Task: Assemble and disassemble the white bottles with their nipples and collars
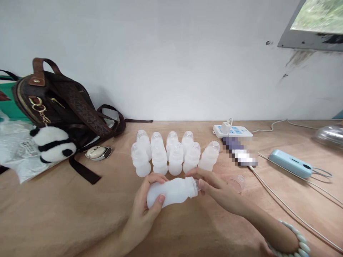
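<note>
A white baby bottle [171, 192] lies on its side in the air just above the table, its top pointing right. My left hand [148, 203] wraps round its base, thumb on the near side. At the other end, the fingers of my right hand [210, 184] close on the clear teat and collar. Just behind stand several similar white bottles [175, 160] in two rows, with clear domed caps; the rightmost bottle [209, 156] appears tilted in this view. A loose clear cap [237, 184] rests on the table to the right of my right hand.
On the left are a dark backpack [59, 96], a panda plush [53, 144], a plastic bag [16, 153] and a mouse-like object [98, 152]. To the right lie a power strip [241, 132], a blurred-out phone [239, 151], a light blue device [291, 163] and a white cable [284, 205].
</note>
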Demonstrator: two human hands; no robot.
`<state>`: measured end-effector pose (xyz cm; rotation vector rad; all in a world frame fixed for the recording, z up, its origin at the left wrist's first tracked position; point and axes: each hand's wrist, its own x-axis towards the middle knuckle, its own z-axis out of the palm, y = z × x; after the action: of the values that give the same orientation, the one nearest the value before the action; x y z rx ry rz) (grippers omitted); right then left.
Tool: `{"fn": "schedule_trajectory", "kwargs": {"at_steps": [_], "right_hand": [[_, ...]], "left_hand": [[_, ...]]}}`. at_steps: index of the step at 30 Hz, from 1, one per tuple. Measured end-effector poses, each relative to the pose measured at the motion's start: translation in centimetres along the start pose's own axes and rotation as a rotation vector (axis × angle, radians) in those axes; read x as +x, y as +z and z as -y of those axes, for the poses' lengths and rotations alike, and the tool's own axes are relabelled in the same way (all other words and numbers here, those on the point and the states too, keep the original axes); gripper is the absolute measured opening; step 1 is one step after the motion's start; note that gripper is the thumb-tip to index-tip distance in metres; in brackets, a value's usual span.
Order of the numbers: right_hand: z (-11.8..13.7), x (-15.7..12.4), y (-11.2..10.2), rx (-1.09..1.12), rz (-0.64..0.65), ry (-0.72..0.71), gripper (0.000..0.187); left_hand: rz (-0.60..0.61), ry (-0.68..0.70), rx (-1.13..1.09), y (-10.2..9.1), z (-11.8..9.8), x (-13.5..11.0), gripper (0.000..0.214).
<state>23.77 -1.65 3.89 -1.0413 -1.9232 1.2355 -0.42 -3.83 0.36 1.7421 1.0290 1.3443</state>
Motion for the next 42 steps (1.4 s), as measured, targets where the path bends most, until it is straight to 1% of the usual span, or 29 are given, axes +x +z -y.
{"fn": "schedule_trajectory", "kwargs": {"at_steps": [1,3,4,5,6,8,9,11,12,14,15,16,17,18,20,21,23,24,26,27,29,30,32,35,37,39,40,41,42], "right_hand": [[0.1,0.0,-0.1,-0.001,0.000,-0.043,0.036],[0.3,-0.1,-0.2,0.004,-0.005,-0.087,0.047],[0.4,-0.1,-0.2,0.010,-0.005,-0.076,0.042],[0.4,-0.1,-0.1,0.016,0.003,-0.043,0.031],[0.4,0.0,0.0,0.019,0.012,0.003,0.028],[0.2,0.0,0.2,0.009,0.033,0.066,0.045],[0.2,0.0,0.2,0.002,0.037,0.057,0.047],[0.2,-0.1,0.1,-0.035,0.009,-0.037,0.038],[0.2,-0.2,0.1,-0.075,-0.012,-0.101,0.037],[0.3,-0.3,-0.1,-0.195,-0.051,-0.211,0.048],[0.3,-0.3,-0.1,-0.256,-0.064,-0.242,0.045],[0.2,-0.3,0.0,-0.299,-0.075,-0.248,0.034],[0.2,-0.3,0.1,-0.316,-0.080,-0.235,0.023],[0.1,-0.2,0.2,-0.313,-0.077,-0.207,0.019],[-0.2,-0.2,0.4,-0.272,-0.053,-0.138,0.031],[-0.3,-0.2,0.5,-0.243,-0.047,-0.123,0.033],[-0.4,-0.3,0.7,-0.200,-0.056,-0.165,0.028],[-0.5,-0.4,0.7,-0.192,-0.072,-0.207,0.030],[-0.4,-0.6,0.9,-0.175,-0.101,-0.266,0.042],[-0.4,-0.7,1.0,-0.149,-0.106,-0.260,0.041],[-0.3,-0.7,1.3,-0.025,-0.099,-0.171,0.031],[-0.2,-0.7,1.5,0.071,-0.084,-0.110,0.032],[-0.2,-0.5,1.8,0.259,-0.043,-0.001,0.040],[-0.2,-0.3,2.1,0.390,-0.010,0.121,0.047],[-0.1,-0.2,2.2,0.404,-0.009,0.158,0.047],[0.3,-0.4,2.1,0.380,0.010,0.156,0.043],[0.5,-0.5,1.9,0.313,0.014,0.141,0.040],[0.7,-0.8,1.6,0.192,-0.002,0.114,0.036],[0.8,-1.1,1.0,0.016,-0.053,0.065,0.032]], "left_hand": [[-0.020,-0.015,0.006,0.0,0.1,0.0,0.010],[-0.048,-0.035,0.017,0.0,0.2,0.0,0.011],[-0.047,-0.032,0.017,0.0,0.3,0.0,0.011],[-0.036,-0.022,0.011,0.0,0.3,0.0,0.011],[-0.018,-0.008,0.000,0.0,0.3,-0.1,0.012],[0.013,0.012,-0.022,0.0,0.3,-0.1,0.012],[0.017,0.009,-0.026,0.0,0.3,-0.2,0.012],[-0.008,-0.018,-0.021,0.0,0.2,-0.1,0.012],[-0.027,-0.032,-0.017,0.0,0.3,0.0,0.012],[-0.048,-0.048,-0.012,0.0,0.3,0.1,0.012],[-0.044,-0.038,-0.014,-0.1,0.2,0.1,0.011],[-0.029,-0.014,-0.014,-0.1,0.2,0.1,0.010],[-0.004,0.019,-0.012,-0.1,0.1,0.0,0.010],[0.020,0.060,-0.008,-0.1,0.0,0.0,0.010],[0.055,0.122,-0.005,0.0,-0.1,-0.1,0.011],[0.061,0.131,-0.007,0.0,-0.1,-0.1,0.012],[0.039,0.110,-0.018,0.0,0.0,-0.1,0.013],[0.024,0.090,-0.023,0.0,0.1,-0.1,0.014],[0.013,0.070,-0.039,0.0,0.3,-0.1,0.018],[0.020,0.083,-0.051,0.0,0.4,-0.1,0.022],[0.046,0.145,-0.059,-0.1,0.4,-0.3,0.032],[0.054,0.185,-0.045,-0.1,0.4,-0.4,0.036],[0.065,0.271,0.018,-0.1,0.3,-0.6,0.039],[0.099,0.399,0.099,-0.3,0.4,-0.8,0.040],[0.123,0.463,0.116,-0.4,0.6,-0.6,0.043],[0.138,0.484,0.113,-0.4,0.9,-0.4,0.044],[0.140,0.474,0.102,-0.3,1.0,-0.2,0.043],[0.134,0.455,0.085,-0.2,1.1,-0.1,0.040],[0.123,0.421,0.061,-0.1,1.2,-0.1,0.038]]}}
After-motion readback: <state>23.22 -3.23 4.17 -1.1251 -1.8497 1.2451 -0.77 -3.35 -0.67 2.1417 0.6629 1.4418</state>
